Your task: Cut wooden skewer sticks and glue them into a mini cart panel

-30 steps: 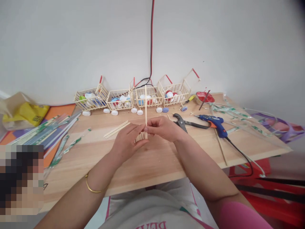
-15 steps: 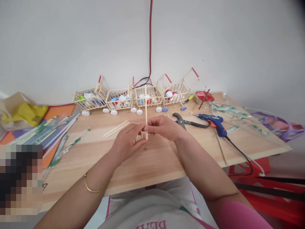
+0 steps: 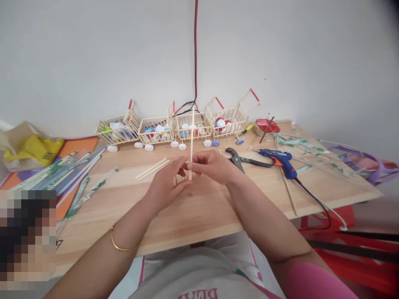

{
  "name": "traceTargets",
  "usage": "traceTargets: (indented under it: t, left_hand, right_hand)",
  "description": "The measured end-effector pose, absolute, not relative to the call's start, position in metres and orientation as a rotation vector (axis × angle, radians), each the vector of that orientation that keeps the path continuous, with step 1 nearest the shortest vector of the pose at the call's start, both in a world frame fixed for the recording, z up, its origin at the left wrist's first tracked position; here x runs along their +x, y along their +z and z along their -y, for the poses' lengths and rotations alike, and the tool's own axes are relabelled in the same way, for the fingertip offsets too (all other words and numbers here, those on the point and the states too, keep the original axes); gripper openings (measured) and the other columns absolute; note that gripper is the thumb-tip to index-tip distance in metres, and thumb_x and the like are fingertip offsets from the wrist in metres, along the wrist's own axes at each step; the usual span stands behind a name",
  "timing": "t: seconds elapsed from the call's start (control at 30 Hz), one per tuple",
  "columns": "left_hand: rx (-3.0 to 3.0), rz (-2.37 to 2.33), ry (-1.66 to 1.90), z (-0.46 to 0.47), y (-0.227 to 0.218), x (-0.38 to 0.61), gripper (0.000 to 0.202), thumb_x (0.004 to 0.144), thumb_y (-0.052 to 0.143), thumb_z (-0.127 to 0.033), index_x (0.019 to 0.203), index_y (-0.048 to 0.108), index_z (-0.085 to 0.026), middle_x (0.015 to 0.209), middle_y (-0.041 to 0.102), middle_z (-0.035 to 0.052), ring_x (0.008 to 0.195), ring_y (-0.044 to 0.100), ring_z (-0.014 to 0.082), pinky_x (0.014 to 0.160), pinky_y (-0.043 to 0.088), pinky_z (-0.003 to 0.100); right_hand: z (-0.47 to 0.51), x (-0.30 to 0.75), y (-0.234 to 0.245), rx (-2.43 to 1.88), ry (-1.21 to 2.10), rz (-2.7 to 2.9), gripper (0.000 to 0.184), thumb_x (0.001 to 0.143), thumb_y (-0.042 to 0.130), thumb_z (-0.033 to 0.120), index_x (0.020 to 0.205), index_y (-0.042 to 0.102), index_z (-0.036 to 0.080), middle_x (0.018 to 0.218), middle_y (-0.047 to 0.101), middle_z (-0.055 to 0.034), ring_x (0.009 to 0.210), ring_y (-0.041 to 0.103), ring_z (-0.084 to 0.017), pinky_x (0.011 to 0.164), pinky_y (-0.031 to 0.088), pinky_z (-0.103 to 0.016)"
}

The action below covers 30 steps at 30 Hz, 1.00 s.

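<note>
My right hand [image 3: 213,167] pinches a thin pale wooden stick [image 3: 192,133] between thumb and fingers, and the stick stands nearly upright. Close against it, my left hand [image 3: 166,178] curls around a row of short wooden sticks [image 3: 179,180], mostly hidden by the fingers. The left thumb reaches the stick's lower end. Beyond the left hand lie several loose sticks [image 3: 152,168] on the wooden table [image 3: 205,216]. Black-handled pliers [image 3: 249,160] lie to the right of my right hand.
Several small stick-built carts [image 3: 156,129] with bottle-cap wheels stand along the wall. A blue glue gun [image 3: 282,160], a red dish [image 3: 266,126] and plastic wrappers [image 3: 314,145] are on the right. Packaged sticks [image 3: 59,170] and a yellow bag [image 3: 37,147] lie left; a pixelated patch covers the lower left.
The upright stick has tilted slightly, its top shifting right and its lower end left. Both hands have moved only a little, and the left fingertips have lifted slightly.
</note>
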<state>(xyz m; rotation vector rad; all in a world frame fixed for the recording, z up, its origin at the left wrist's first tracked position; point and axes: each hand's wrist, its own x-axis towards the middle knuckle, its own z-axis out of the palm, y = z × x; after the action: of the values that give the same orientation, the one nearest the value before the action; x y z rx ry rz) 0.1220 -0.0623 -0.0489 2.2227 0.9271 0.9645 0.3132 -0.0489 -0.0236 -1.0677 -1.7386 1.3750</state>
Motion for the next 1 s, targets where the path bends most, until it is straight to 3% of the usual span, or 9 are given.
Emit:
traceTargets:
  t: [0.1,0.27,0.47,0.77,1.0]
  left_hand:
    - [1.766,-0.821,0.928,0.061,-0.046,0.123,0.079,0.066,0.074,-0.028,0.134,0.034,-0.022,0.102,0.063,0.0078,0.083,0.060,0.0163,0.078,0.047,0.034]
    - [1.261,-0.889,0.933,0.060,-0.043,0.126,0.035,0.068,0.071,-0.024,0.099,0.058,-0.015,0.082,0.066,0.0046,0.072,0.062,0.0140,0.070,0.049,0.030]
    - [1.288,-0.948,1.053,0.062,-0.048,0.130,0.021,0.061,0.074,-0.020,0.070,0.056,-0.015,0.066,0.059,-0.0029,0.061,0.056,0.0093,0.060,0.044,0.023]
    - [1.227,-0.944,1.047,0.061,-0.049,0.130,0.023,0.063,0.073,-0.020,0.073,0.053,-0.016,0.065,0.058,-0.0039,0.062,0.057,0.0089,0.061,0.045,0.022]
    - [1.097,-0.899,1.096,0.062,-0.047,0.131,0.024,0.059,0.075,-0.018,0.071,0.054,-0.015,0.062,0.058,-0.0038,0.058,0.056,0.0083,0.059,0.046,0.022]
  right_hand:
    - [0.051,0.313,-0.021,-1.106,1.267,1.772,0.032,0.077,0.058,0.043,0.061,0.050,0.016,0.056,0.048,0.0039,0.053,0.041,-0.007,0.050,0.030,-0.021]
    - [0.052,0.308,-0.022,-1.172,1.160,1.815,0.029,0.077,0.056,0.041,0.063,0.053,0.015,0.056,0.044,0.0040,0.052,0.037,-0.007,0.047,0.026,-0.021]
    - [0.056,0.296,-0.024,-1.171,1.113,1.812,0.024,0.077,0.056,0.036,0.066,0.055,0.015,0.059,0.047,0.0026,0.055,0.038,-0.008,0.049,0.028,-0.021]
    - [0.059,0.293,-0.020,-1.164,0.908,1.928,0.019,0.078,0.056,0.029,0.066,0.058,0.015,0.062,0.055,0.0007,0.058,0.045,-0.009,0.055,0.034,-0.022]
    - [0.057,0.296,-0.022,-1.103,1.028,1.927,0.021,0.079,0.057,0.035,0.073,0.058,0.016,0.067,0.057,0.0003,0.061,0.047,-0.010,0.058,0.037,-0.023]
